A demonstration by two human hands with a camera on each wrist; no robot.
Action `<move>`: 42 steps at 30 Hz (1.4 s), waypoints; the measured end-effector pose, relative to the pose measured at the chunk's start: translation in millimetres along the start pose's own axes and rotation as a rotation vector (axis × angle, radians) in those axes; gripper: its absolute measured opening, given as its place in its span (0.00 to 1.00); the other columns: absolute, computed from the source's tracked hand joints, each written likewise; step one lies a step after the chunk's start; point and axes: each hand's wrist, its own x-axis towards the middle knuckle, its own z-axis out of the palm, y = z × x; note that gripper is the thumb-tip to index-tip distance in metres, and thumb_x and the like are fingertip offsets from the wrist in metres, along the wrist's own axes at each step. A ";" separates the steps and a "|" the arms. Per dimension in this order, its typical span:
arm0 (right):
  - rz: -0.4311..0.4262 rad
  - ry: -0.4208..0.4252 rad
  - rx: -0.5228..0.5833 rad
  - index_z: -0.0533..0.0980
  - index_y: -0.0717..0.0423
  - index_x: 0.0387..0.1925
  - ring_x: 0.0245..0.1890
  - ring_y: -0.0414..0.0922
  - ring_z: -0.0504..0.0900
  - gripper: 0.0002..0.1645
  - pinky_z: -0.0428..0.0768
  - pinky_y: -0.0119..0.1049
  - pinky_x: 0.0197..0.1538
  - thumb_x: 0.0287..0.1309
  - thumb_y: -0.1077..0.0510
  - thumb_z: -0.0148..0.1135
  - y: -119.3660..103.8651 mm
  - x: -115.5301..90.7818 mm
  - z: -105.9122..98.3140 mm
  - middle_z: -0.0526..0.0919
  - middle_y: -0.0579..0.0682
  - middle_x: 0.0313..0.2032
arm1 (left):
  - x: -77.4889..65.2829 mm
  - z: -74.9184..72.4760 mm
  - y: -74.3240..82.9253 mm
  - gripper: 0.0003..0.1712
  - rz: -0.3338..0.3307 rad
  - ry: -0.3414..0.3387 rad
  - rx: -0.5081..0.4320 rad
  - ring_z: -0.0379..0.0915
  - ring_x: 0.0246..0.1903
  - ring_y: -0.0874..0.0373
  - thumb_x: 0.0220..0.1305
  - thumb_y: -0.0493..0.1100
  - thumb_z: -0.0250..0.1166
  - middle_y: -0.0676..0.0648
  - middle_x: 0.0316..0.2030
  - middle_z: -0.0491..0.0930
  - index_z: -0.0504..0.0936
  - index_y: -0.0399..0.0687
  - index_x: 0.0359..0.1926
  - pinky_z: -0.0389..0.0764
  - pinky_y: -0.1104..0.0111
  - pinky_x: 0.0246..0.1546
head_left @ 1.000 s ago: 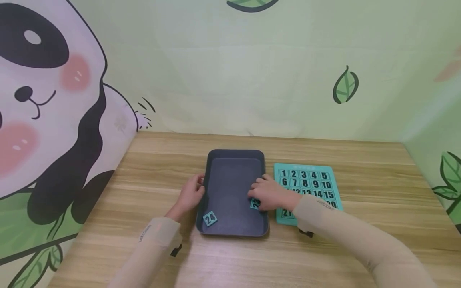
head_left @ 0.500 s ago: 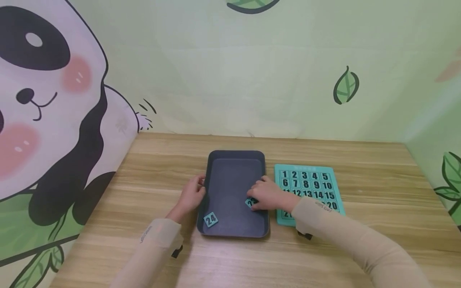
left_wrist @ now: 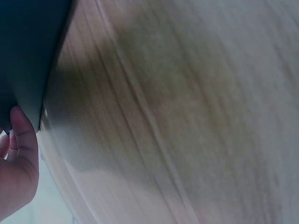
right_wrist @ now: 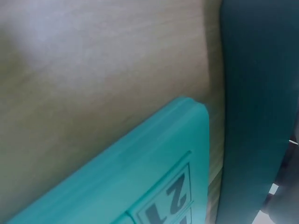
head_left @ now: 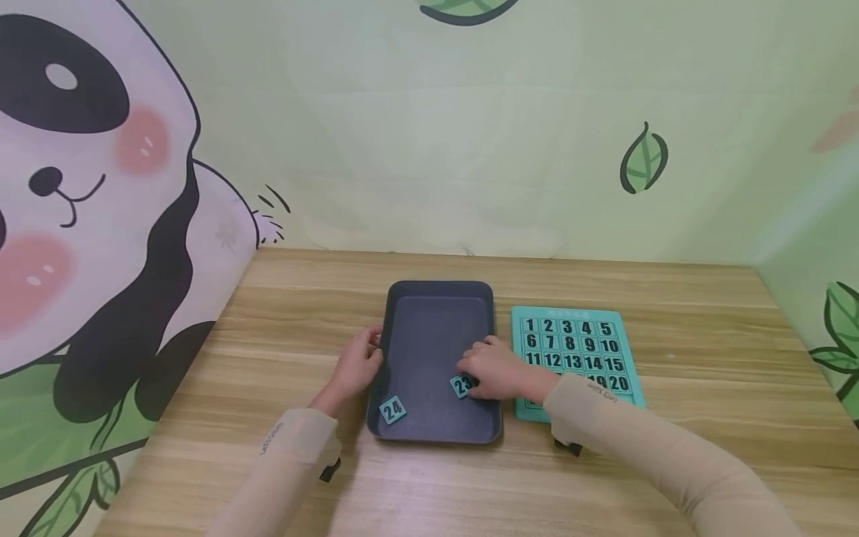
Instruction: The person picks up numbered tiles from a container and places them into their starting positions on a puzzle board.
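In the head view, the dark rectangular tray lies on the table. My left hand holds its left side; the left wrist view shows the thumb against the outer wall. A small teal tile marked 24 lies in the tray's near left corner. Over the tray's right side, my right hand pinches a second teal tile, marked 23, low over the tray floor. Its fingers hide part of that tile, and the right wrist view leaves the grip out of sight.
Right of the tray lies a teal number board, with printed numbers in rows; my right sleeve covers its near part. In the right wrist view its corner sits close to the tray wall. A patterned wall rises behind the table.
The tile marked 23 has shifted left and slightly nearer in the tray and turned, with my right hand moving along. More of its number shows now. My left hand has stayed at the tray's side.
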 end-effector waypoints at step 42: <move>0.183 0.224 0.264 0.78 0.58 0.38 0.33 0.41 0.74 0.19 0.75 0.34 0.35 0.43 0.53 0.65 57.4 -131.9 -6.1 0.77 0.47 0.33 | 4.1 1.7 -4.3 0.25 -0.018 -0.041 -0.007 0.71 0.41 0.48 0.57 0.32 0.49 0.37 0.46 0.70 0.63 0.35 0.58 0.76 0.61 0.40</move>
